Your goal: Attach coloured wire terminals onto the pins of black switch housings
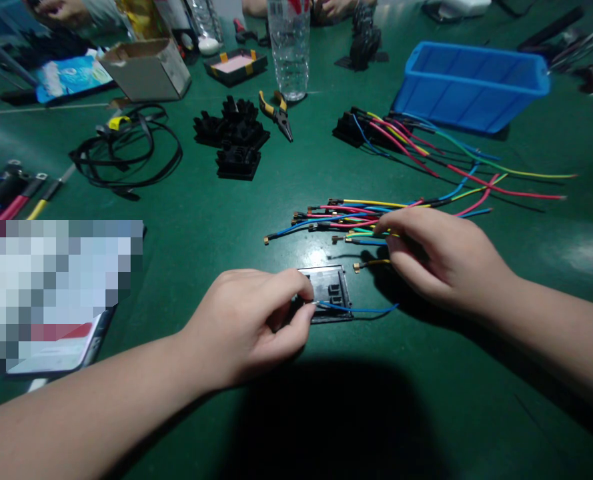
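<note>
My left hand (253, 317) is closed in a pinch over a flat black plastic panel (343, 283), gripping a thin blue wire (371, 310) near its terminal end. The wire's free end trails off to the right past the panel's edge. My right hand (441, 257) reaches into a loose bunch of coloured wires (349, 212) with small metal terminals. Its thumb and fingertips pinch around a green-yellow wire (361, 234). A yellow wire (371, 263) with a brass-coloured terminal lies just under that hand. My fingers partly hide the panel's left side.
Black plastic housings (236, 137), pliers (277, 117) and a water bottle (290, 53) stand beyond. More wires lead from black housings before a blue bin (471, 87). Coiled black cable (126, 150) and a phone (71, 293) lie left. Other people's hands (333, 8) show at the far edge.
</note>
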{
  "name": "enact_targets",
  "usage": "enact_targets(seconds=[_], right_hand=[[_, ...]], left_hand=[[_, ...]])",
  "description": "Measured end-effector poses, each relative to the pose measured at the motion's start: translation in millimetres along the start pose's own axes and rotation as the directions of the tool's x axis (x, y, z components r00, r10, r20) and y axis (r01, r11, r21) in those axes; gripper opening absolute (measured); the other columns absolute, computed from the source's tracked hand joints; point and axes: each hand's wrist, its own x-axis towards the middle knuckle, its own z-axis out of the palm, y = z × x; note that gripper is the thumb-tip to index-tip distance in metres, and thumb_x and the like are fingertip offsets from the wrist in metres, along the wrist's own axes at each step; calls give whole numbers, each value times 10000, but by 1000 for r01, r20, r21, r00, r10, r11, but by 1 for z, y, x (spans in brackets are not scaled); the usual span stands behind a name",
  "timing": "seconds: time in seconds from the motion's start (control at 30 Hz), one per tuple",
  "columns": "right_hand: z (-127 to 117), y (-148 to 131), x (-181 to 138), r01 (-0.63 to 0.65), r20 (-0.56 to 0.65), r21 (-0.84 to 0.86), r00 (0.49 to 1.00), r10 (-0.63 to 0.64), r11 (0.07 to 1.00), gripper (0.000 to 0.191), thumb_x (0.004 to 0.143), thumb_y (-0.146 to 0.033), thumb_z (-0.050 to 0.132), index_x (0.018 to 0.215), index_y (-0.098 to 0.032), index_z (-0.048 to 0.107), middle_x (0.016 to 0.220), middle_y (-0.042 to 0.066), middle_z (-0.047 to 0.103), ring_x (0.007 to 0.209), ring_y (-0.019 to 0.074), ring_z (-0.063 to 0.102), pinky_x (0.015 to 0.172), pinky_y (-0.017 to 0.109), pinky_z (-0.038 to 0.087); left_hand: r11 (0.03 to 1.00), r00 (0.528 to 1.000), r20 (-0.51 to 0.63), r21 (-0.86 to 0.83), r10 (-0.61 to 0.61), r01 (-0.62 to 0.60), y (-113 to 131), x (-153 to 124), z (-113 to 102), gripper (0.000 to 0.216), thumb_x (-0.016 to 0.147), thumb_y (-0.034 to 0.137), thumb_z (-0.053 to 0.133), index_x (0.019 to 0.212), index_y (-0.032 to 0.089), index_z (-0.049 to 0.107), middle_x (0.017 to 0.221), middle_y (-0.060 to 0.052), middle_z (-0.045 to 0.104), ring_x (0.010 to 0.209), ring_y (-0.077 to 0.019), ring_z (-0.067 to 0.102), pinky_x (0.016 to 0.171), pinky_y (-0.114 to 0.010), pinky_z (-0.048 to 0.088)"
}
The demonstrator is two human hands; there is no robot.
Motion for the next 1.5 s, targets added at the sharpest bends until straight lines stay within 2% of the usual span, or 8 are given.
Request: enact_targets(seconds=[0.2,0.47,0.7,0.83,1.23,1.5], right_hand=[[-1,0,3,137,49,26,989,-139,990,123,838,-181,507,910,-171,606,1002,115,631,929,274,538,788,438,407],[-1,-2,3,150,114,-46,983,-144,988,82,821,-231,536,824,-190,606,1006,89,629,967,284,532,822,454,378],[-4,-4,4,126,51,21,991,-127,992,26,834,-214,558,842,-210,583,932,86,658,906,265,540,790,439,389],[-4,-4,4,146,19,80,989,-148,986,22,840,-194,557,860,-200,562,845,72,639,811,222,533,726,386,402],[-2,-2,2,204,98,124,971,-217,971,70,881,-190,519,872,-167,584,737,34,587,670,155,476,625,305,355],[1,1,1,281,98,122,951,-294,952,66,899,-168,524,889,-170,589,747,48,604,689,164,480,629,307,357]], left_hand=[[1000,1000,2,-3,-5,5,0,-1,0,73,844,229,555,815,184,605,538,69,556,476,-78,510,525,-202,361],[1000,1000,4,-12,-5,5,-1,1,1,79,856,236,542,829,193,603,551,67,571,478,-80,513,520,-205,356],[1000,1000,2,-8,-11,11,0,1,-1,84,852,238,546,818,193,608,547,66,575,477,-81,515,523,-206,361],[1000,1000,1,-1,-11,11,0,2,0,84,849,237,552,823,186,613,542,64,568,476,-81,513,521,-206,360],[1000,1000,-4,-2,-4,4,1,1,0,82,845,221,555,806,178,613,541,63,564,475,-78,508,519,-202,356],[1000,1000,-1,15,-5,5,-1,2,1,80,845,227,559,811,181,615,539,63,564,480,-83,511,522,-206,355]])
